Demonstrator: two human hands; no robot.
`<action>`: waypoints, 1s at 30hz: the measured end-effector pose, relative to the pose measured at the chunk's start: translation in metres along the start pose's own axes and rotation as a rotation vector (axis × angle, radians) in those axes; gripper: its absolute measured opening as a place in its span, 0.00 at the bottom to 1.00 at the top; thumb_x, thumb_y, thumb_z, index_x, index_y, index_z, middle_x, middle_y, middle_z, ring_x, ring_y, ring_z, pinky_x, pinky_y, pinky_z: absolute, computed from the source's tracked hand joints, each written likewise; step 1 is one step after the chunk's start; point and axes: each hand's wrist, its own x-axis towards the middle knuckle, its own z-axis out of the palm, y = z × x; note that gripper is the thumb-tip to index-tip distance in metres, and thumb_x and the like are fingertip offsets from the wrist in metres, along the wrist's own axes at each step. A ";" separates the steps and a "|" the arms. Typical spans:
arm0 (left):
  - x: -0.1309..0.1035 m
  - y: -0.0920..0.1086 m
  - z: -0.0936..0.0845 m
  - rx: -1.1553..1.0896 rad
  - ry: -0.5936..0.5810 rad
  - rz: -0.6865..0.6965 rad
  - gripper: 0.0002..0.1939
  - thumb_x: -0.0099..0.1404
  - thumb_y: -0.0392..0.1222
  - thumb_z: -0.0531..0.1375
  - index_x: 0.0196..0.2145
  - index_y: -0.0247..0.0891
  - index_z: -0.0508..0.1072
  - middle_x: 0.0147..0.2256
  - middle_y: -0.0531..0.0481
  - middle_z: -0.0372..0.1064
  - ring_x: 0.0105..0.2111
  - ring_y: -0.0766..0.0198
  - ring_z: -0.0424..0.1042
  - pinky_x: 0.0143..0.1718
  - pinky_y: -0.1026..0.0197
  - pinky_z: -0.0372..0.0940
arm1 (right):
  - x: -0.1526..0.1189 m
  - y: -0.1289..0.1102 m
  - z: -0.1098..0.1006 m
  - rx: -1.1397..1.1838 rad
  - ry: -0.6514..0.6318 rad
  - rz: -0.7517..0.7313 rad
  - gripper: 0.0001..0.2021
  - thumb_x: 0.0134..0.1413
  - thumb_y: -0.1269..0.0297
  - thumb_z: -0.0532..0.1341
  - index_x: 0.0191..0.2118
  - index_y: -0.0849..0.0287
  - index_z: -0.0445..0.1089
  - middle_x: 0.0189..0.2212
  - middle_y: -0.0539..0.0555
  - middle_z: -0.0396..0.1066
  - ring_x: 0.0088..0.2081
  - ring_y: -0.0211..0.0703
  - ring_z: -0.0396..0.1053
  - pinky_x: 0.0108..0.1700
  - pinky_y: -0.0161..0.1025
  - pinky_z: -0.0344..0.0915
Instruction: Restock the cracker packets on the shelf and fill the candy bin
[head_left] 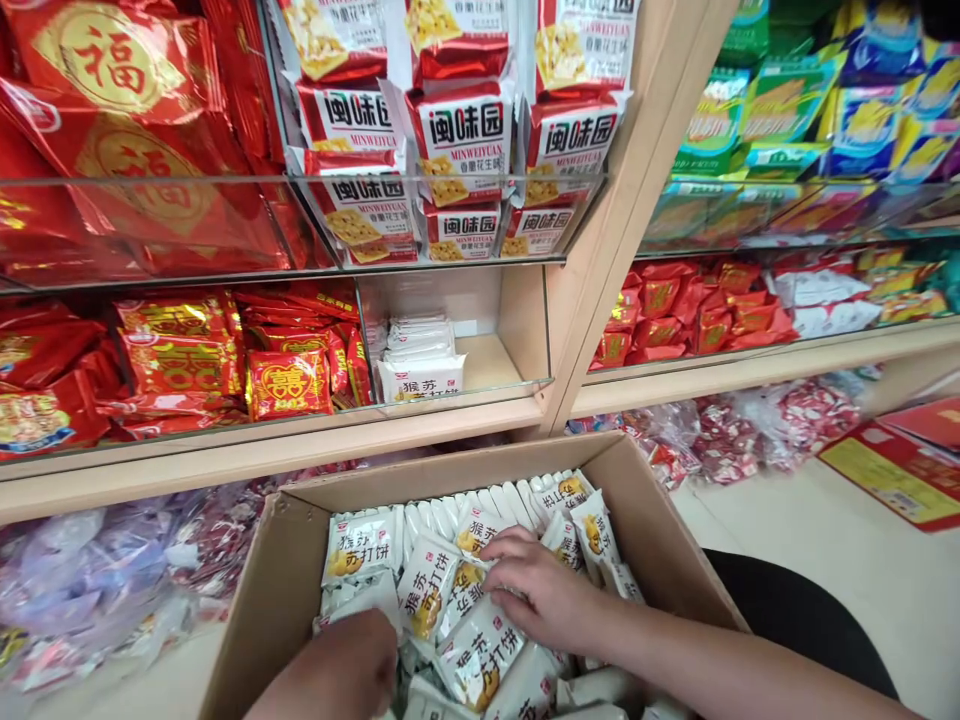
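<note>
A cardboard box stands in front of me, filled with white soda cracker packets. My right hand reaches in from the right and rests on the packets in the middle, its fingers curved and slightly apart. No packet is visibly gripped in it. On the near left side of the box is my left hand, blurred, knuckles up and fingers pointing down among the packets. Its fingertips are hidden, so any hold does not show. At the box's far side, packets stand on edge in rows, while those nearer me lie loose.
Beyond the box, a shelf compartment holds a small stack of white packets. Red snack packs fill the neighbouring compartment. Clear front panels and a wooden upright edge the shelves. Bagged goods lie below; a black round object is right.
</note>
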 end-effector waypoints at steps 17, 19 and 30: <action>0.017 0.052 0.008 -0.578 0.157 0.021 0.16 0.56 0.57 0.55 0.33 0.42 0.63 0.21 0.59 0.59 0.21 0.70 0.59 0.20 0.70 0.56 | 0.026 -0.020 0.022 0.876 0.086 0.436 0.18 0.51 0.50 0.54 0.40 0.60 0.64 0.34 0.51 0.69 0.38 0.41 0.66 0.39 0.36 0.62; 0.015 0.056 0.011 -0.663 0.102 -0.007 0.19 0.54 0.56 0.57 0.39 0.43 0.64 0.24 0.57 0.64 0.25 0.67 0.65 0.25 0.66 0.62 | 0.026 -0.022 0.016 0.804 0.095 0.433 0.17 0.52 0.51 0.54 0.41 0.60 0.64 0.34 0.50 0.68 0.37 0.39 0.66 0.37 0.35 0.61; 0.010 0.059 0.021 -0.927 0.210 0.026 0.21 0.45 0.46 0.68 0.36 0.37 0.71 0.24 0.53 0.73 0.23 0.65 0.70 0.24 0.66 0.67 | 0.025 -0.040 -0.036 0.479 -0.040 0.331 0.17 0.48 0.60 0.59 0.45 0.56 0.63 0.33 0.49 0.70 0.31 0.37 0.66 0.29 0.31 0.61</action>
